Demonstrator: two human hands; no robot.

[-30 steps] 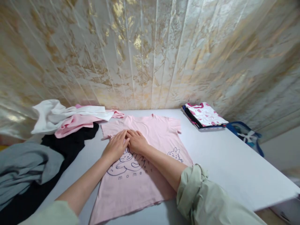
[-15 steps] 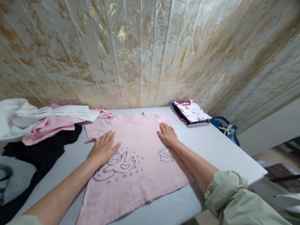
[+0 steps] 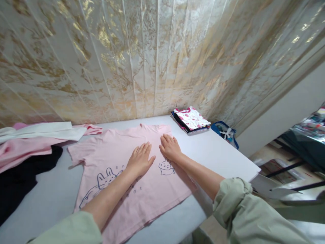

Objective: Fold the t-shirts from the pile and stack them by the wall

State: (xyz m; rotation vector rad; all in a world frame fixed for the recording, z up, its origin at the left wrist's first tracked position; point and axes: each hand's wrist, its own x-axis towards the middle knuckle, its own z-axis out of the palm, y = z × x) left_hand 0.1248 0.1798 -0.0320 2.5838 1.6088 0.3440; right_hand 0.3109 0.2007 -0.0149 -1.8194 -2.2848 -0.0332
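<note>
A pink T-shirt [image 3: 122,145] with dark-blue rabbit drawings and lettering lies spread on the white table, its neck toward the wall. My left hand [image 3: 141,159] rests flat on the middle of the shirt, fingers stretched out, its forearm hiding part of the larger rabbit and the words. My right hand [image 3: 170,147] lies flat on the shirt's right side, just above the small rabbit print. Neither hand grips the cloth.
Loose white, pink and black clothes [image 3: 27,173] lie heaped at the left. A stack of folded clothes [image 3: 192,118] sits at the back right of the table [image 3: 215,152]. Beyond the table's right edge is a blue-trimmed bag [image 3: 225,134]. A patterned curtain [image 3: 142,61] hangs behind.
My left hand has slid right across the shirt, from over the larger rabbit to the middle. My right hand stays by the small rabbit. The view has turned slightly right.
</note>
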